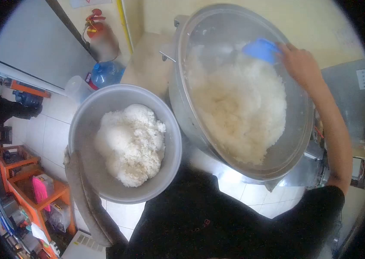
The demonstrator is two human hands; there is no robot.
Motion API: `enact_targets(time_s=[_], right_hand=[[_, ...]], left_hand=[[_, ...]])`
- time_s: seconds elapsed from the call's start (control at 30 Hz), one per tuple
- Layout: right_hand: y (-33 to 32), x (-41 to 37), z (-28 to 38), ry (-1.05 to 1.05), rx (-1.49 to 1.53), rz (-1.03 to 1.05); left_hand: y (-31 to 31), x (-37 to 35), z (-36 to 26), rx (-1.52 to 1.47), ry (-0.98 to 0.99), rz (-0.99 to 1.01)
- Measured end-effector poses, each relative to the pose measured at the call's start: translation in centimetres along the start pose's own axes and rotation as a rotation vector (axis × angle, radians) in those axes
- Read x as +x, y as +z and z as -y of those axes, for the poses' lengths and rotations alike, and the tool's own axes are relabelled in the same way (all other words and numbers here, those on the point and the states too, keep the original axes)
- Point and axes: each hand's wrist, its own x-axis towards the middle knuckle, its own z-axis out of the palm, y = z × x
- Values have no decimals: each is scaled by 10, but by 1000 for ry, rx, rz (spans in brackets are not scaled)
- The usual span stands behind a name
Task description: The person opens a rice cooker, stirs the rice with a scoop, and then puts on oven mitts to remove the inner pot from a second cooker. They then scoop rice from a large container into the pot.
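My right hand (298, 64) is closed round a blue scoop (260, 50) inside the upper right of a large metal pot (191, 103). White rice (256, 103) fills much of the tilted pot, its surface partly hazy. To the left, a grey bowl (81, 129) holds a mound of rice (135, 146). A long grey-brown covering (85, 190), perhaps a cloth or mitt, lies along my left arm and reaches the bowl's left side. My left hand and its fingers are hidden there.
A fire extinguisher (102, 41) and a blue water bottle (106, 74) stand behind the bowl, beside a translucent container (78, 88). Orange racks (40, 185) with assorted items are at the lower left. The pot's far side is close to the wall (320, 26).
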Motion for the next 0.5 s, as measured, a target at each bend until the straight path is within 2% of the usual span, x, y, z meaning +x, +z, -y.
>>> enact_targets(time_s=[0.03, 0.17, 0.23, 0.33, 0.4, 0.5], right_hand=[[14, 6, -6, 107, -128, 79], [80, 7, 12, 269, -75, -1], [82, 10, 48, 341, 47, 149], [116, 15, 53, 342, 174, 96], [104, 17, 61, 319, 194, 120], [114, 39, 62, 231, 225, 136]], left_hand=[[-1, 2, 3, -3, 26, 10], [0, 0, 0, -43, -65, -19], [1, 7, 6, 6, -78, -14], [-3, 20, 32, -91, -57, -26], [3, 7, 8, 50, -64, -56], [1, 14, 16, 153, -59, -40]])
